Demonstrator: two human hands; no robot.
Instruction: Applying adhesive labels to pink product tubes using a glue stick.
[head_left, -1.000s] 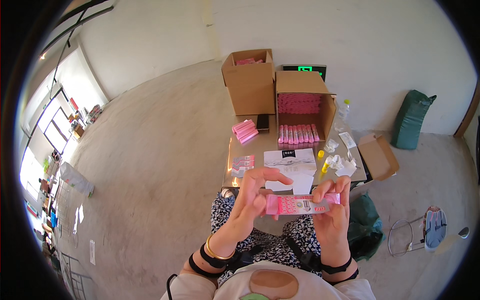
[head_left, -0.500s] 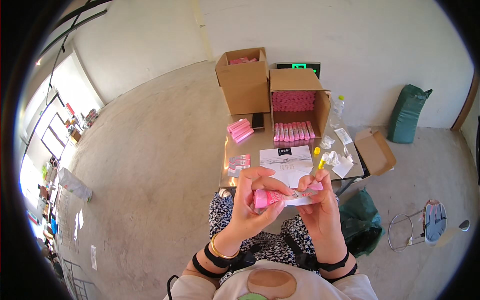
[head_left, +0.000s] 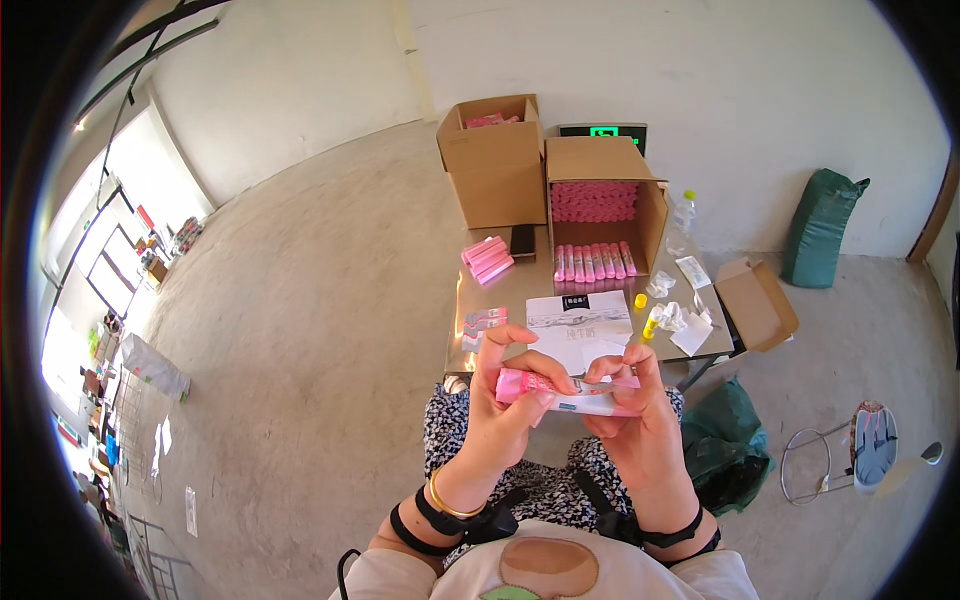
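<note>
Above the near edge of the table, my left hand (head_left: 500, 415) and my right hand (head_left: 640, 415) hold a slim pink roll (head_left: 511, 386) level between them. A printed pink-and-white paper label (head_left: 592, 404) lies around it, with its white part facing up. My left fingers and thumb pinch the left end; my right fingers and thumb press on the label at the right end. Beyond my hands lies a printed white sheet (head_left: 578, 320). Flat labels (head_left: 480, 330) lie to its left, and a yellow glue stick (head_left: 651, 322) with a separate yellow cap (head_left: 640, 300) to its right.
An open carton (head_left: 655, 220) holds stacked pink rolls, with labelled rolls (head_left: 595, 262) lined up before it. Plain pink rolls (head_left: 487, 260) and a black phone (head_left: 522, 240) sit left. A taller carton (head_left: 495, 185), crumpled tissues (head_left: 672, 318) and a clear bottle (head_left: 684, 215) stand around.
The pink roll has turned between my fingers, so more of the label's white part shows. My right fingers have shifted along the label. The whole view has moved slightly.
</note>
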